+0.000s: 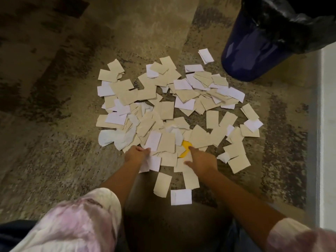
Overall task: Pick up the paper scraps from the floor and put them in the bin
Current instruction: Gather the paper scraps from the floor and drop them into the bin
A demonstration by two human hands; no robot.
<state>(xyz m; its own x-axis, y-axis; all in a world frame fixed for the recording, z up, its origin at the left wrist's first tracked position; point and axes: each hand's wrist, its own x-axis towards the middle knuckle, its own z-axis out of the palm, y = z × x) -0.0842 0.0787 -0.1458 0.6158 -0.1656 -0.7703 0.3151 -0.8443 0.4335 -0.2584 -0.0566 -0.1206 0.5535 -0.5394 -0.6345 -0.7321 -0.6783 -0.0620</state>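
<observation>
Lots of paper scraps [163,99] lie in a big messy heap on the carpet [54,88]. Most are tan, some are white, and one yellow scrap [185,144] peeks out near the front. The left hand [136,154] is down at the near edge of the heap, with its fingers curled around some white scraps. The right hand [201,159] rests on the papers just beside the yellow scrap, with its fingers spread out and holding nothing. The blue bin [254,50], with a black bag [294,20] in it, stands behind the heap on the right, close to the farthest scraps.
</observation>
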